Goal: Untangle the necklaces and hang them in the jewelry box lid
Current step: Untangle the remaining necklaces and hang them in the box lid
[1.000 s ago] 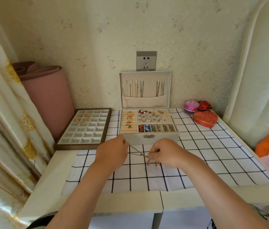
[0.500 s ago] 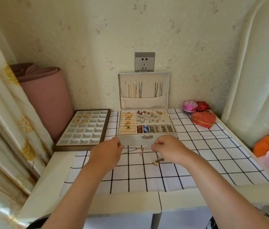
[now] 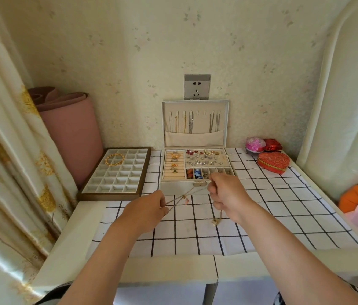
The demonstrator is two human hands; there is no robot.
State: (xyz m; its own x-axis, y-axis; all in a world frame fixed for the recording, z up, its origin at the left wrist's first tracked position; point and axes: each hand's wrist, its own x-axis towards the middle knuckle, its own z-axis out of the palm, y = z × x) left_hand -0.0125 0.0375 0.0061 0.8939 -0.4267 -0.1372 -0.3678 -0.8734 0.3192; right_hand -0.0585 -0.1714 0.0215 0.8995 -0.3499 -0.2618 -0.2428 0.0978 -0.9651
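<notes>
Several chains already hang in the upright cream jewelry box lid beyond both hands. The left hand and right hand each pinch the thin gold tangled necklaces stretched between them, the knot seemingly not yet undone.

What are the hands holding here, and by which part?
Thin gold-coloured tangled necklace chains: the left hand pinches their left ends, and the right hand pinches their right part.

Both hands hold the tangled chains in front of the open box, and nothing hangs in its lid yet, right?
Not quite: the head view shows several chains hanging in the lid. The rest stands: the left hand and right hand hold the tangled chains in front of the open box.
</notes>
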